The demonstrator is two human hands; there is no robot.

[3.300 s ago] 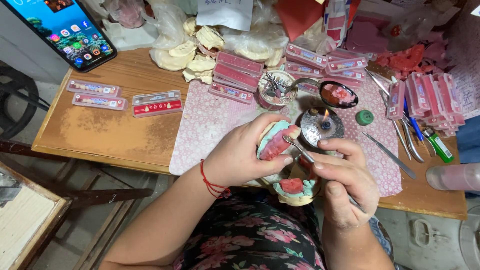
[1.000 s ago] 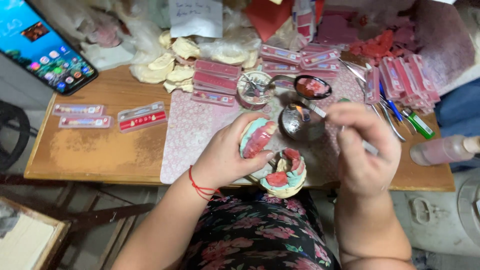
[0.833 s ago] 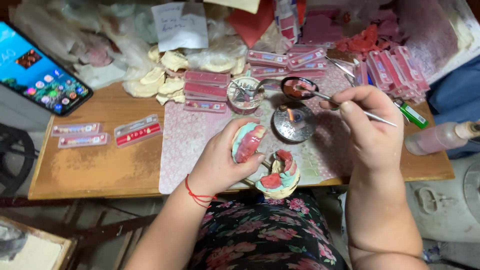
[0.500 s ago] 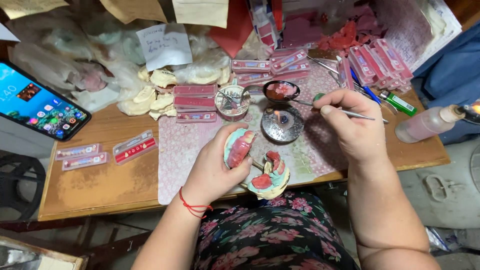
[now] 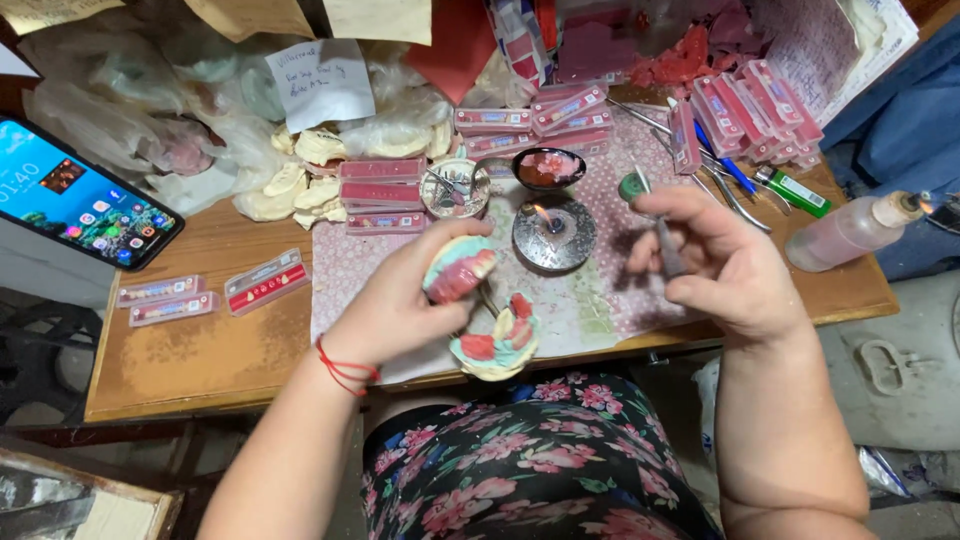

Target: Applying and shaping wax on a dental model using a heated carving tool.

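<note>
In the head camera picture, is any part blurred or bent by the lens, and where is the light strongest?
Head view: the right hand and its thin metal tool are motion-blurred; the left hand with the dental model is sharper. The wooden table edge curves, a wide-lens distortion. The phone screen glows brightest; a small flame burns on the round metal lamp; shadows are soft.

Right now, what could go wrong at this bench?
1. The burner is lit between both hands; the left hand and its wax model sit close to the flame.
2. The right hand holds a thin tool that may be hot.
3. The bottle lies on its side at the table edge.
</note>
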